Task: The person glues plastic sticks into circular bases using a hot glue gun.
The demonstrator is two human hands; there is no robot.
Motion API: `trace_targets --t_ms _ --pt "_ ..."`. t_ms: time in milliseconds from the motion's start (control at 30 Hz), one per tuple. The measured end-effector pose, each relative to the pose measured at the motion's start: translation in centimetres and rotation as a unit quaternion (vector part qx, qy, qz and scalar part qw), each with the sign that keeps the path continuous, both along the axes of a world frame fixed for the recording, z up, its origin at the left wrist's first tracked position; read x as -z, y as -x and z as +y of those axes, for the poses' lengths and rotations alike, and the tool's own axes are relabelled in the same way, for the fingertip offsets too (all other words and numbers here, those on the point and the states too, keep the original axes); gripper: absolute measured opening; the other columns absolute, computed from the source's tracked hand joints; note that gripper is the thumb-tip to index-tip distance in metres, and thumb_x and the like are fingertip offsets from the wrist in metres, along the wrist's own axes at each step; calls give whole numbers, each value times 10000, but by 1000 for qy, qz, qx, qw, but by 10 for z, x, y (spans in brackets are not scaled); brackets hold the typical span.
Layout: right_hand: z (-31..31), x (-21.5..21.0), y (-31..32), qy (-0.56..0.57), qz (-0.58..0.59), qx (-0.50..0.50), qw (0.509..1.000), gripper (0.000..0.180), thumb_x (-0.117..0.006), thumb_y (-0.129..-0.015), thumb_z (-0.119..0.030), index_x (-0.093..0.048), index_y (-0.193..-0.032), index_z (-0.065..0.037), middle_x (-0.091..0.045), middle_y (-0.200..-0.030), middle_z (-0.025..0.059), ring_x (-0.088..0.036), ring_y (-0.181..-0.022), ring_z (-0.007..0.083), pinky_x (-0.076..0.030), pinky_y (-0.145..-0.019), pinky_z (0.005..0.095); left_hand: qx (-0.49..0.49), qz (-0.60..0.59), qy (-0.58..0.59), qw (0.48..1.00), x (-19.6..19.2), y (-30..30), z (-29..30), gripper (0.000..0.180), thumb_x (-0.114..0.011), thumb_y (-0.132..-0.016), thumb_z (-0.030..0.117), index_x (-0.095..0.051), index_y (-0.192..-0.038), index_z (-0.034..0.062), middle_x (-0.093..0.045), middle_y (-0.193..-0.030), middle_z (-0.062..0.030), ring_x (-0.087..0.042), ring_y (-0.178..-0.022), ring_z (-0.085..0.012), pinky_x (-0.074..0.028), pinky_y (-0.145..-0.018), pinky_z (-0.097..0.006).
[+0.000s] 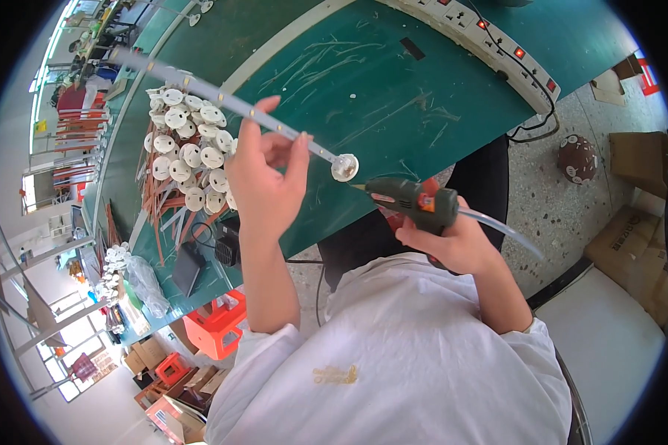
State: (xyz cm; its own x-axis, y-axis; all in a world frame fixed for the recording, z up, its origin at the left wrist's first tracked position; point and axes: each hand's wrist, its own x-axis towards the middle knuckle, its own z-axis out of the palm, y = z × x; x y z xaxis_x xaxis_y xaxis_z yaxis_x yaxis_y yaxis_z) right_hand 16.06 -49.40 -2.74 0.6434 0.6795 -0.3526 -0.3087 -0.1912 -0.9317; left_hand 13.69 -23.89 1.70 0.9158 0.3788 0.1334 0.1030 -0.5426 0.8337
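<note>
Between the thumb and fingers of my left hand [266,174] is a pale LED strip [223,99], slanting from the upper left down to a round white cap [345,167] on its lower end. My right hand [453,241] is wrapped round a dark green hot glue gun [408,200]. A clear glue stick [501,227] sticks out of the gun's back. The gun's nozzle points left, close below the cap; whether it touches cannot be made out. Left of my left hand lies a heap of white round caps [191,154] with strips attached.
A green table [393,89] carries dried glue strands. Along its far right edge runs a white power strip [482,35] with lit red switches and a black cable. A red stool [219,324] and a dark chair [475,185] stand by the table; cardboard boxes [627,237] are at right.
</note>
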Motion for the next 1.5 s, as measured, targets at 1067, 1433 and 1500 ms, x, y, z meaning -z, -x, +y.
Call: trace_targets --t_ms 1067,1433,1500 --pt "1 11 18 -53 -34 91 994 224 -776 -836 -163 -637 -783 4 -608 -650 66 -559 -589 166 -452 -573 320 53 -197 -210 956 39 37 -6 225 -741 -844 -44 -684 -1060 -16 -781 -898 -95 -759 -766 -188 -579 -697 -272" --pt "15 17 14 -30 -28 69 997 213 -750 -854 -161 -631 -786 3 -606 -630 82 -567 -569 184 -465 -572 339 61 -169 -112 977 47 36 -6 270 -780 -823 0 -691 -1078 -12 -776 -908 -112 -757 -799 -193 -567 -707 -265" --pt "17 18 14 -35 -39 68 996 213 -747 -855 -160 -627 -784 1 -604 -624 82 -567 -562 186 -465 -567 341 60 -157 -136 976 49 35 -5 261 -803 -800 6 -705 -1042 0 -774 -903 -112 -758 -797 -204 -568 -705 -269"
